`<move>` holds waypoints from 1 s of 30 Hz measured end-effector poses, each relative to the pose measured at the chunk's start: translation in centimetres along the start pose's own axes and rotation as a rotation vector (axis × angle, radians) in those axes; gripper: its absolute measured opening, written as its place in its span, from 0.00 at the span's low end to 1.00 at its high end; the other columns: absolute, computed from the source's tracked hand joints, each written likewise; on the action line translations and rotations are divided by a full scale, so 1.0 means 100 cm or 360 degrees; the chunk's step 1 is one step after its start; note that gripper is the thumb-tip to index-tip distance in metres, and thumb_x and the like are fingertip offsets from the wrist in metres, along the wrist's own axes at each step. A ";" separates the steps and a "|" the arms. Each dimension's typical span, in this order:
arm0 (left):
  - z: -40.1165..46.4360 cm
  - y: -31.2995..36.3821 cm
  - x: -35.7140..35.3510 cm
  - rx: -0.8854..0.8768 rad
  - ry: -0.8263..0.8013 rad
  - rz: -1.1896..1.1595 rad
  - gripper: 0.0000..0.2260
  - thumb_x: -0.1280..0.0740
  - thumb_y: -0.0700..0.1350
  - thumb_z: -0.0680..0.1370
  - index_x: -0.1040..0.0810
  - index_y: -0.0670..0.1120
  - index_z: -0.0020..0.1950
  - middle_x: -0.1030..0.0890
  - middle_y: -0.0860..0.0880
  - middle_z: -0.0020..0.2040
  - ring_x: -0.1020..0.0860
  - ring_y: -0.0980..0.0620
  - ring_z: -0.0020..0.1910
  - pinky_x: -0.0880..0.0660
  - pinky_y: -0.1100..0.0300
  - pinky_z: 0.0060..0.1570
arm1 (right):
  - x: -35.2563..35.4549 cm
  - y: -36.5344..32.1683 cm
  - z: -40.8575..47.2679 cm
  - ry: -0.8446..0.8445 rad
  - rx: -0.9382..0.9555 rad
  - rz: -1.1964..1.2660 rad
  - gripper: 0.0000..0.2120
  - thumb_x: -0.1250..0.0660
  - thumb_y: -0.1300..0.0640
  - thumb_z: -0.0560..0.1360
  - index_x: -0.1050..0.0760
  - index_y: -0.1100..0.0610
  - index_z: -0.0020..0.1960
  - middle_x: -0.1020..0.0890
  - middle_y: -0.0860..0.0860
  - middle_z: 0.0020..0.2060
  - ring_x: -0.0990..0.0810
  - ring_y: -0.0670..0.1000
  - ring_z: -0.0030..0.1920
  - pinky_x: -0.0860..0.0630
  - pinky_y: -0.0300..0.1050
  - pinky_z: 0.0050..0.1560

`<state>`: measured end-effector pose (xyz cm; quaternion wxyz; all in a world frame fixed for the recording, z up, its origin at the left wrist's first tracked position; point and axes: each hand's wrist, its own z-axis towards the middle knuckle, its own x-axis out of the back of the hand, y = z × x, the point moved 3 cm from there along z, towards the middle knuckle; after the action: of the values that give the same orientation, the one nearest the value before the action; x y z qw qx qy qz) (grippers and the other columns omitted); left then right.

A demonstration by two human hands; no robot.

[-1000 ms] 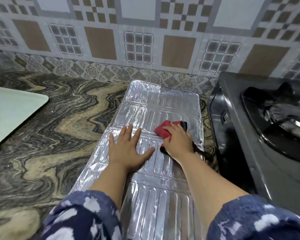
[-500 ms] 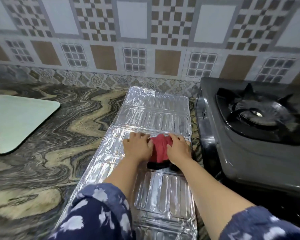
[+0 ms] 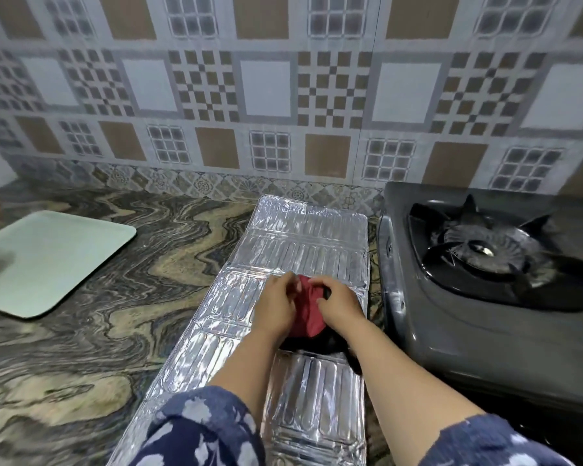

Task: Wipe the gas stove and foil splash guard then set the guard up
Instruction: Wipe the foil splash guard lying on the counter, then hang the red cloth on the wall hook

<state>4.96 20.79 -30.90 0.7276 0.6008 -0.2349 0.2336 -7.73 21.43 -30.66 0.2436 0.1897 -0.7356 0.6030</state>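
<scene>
No readable writing or brand marks anywhere. Back wall (image 3: 283,89): glossy tiles, brown/grey/white squares and checker grids, ornate border strip at the base. Swirled grey-and-beige marble-look countertop (image 3: 115,314) runs under everything. Dark grey metal gas stove (image 3: 468,324) sits on the right, black burner with pan-support prongs (image 3: 485,253) on top; its left edge is just beside the guard. Silver ribbed foil splash guard (image 3: 303,250) lies flat on the counter, hinged panels unfolded, far end near the wall, near end partly hidden by both forearms and blue white-patterned sleeves (image 3: 199,432). Pale green rounded-corner tray (image 3: 54,260) lies flat on the counter far left, well apart from the guard. Red cloth with a black portion (image 3: 308,314) is bunched on the guard's middle panel. Left hand (image 3: 278,306) and right hand (image 3: 339,306) flank it, fingers curled and pinching the cloth's top edge from both sides.
</scene>
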 end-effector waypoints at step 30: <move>0.186 0.268 0.154 -0.0803 0.0480 0.0086 0.22 0.32 0.32 0.71 0.23 0.46 0.63 0.29 0.45 0.58 0.28 0.47 0.58 0.36 0.70 0.54 | 0.263 -0.240 0.076 0.0930 0.0890 0.0042 0.15 0.30 0.63 0.71 0.19 0.53 0.56 0.19 0.53 0.58 0.24 0.52 0.61 0.35 0.34 0.56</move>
<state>-0.84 7.86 2.26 0.8741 0.3530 -0.1908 0.2738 -16.28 9.53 2.73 0.3738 0.0598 -0.4454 0.8114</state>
